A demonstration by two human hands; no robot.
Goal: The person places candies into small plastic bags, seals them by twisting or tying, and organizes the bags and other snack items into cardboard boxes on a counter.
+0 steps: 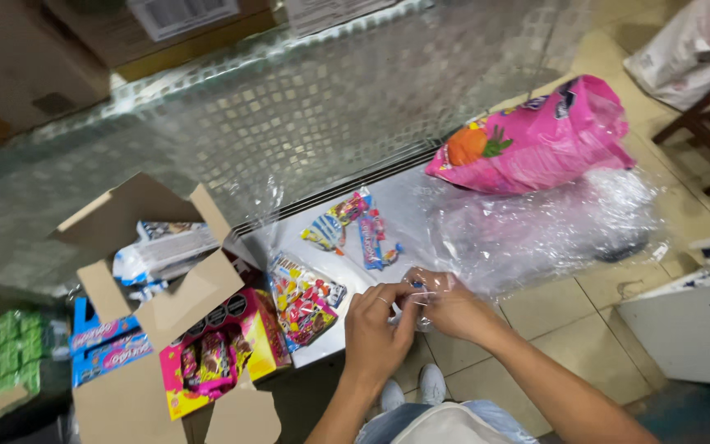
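Fingers of my left hand (375, 316) and right hand (445, 306) pinch the clear plastic wrap (536, 226) at the near edge of the metal surface (404, 205), so I judge small, even pulls work best.

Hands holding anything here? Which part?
Both hands, left hand and right hand, pinch a small clear plastic packet between the fingertips, apparently at its top edge. What is inside it is too small to tell.

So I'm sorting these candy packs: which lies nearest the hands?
The colourful candy packet beside the left hand; the other packets lie farther back.
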